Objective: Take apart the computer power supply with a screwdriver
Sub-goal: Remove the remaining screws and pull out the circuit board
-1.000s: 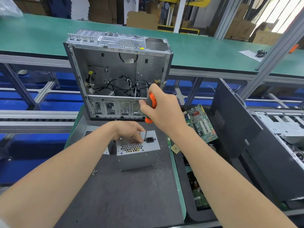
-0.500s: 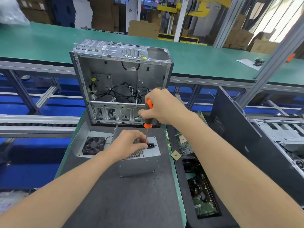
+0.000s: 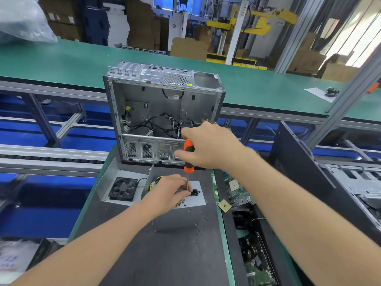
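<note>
The grey metal power supply (image 3: 181,217) stands on the dark mat (image 3: 165,261) in the middle, its socket face turned up. My left hand (image 3: 167,193) rests on top of that face, fingers curled over its upper edge beside the black socket. My right hand (image 3: 208,147) grips the orange and black handle of the screwdriver (image 3: 189,155), held upright. Its thin shaft points down to the top face next to my left fingers; the tip is hidden there. A loose cover plate with a black fan (image 3: 123,188) lies to the left of the supply.
An open, gutted computer case (image 3: 160,112) stands upright just behind the supply. A bin with circuit boards (image 3: 237,193) sits to the right, and a black case panel (image 3: 299,166) beyond it. Small screws (image 3: 201,230) lie on the mat. A green conveyor (image 3: 61,67) runs behind.
The view has tilted up and the fan plate is now in sight. My left hand has slid further over the top of the supply. The screwdriver stays upright on the top face.
</note>
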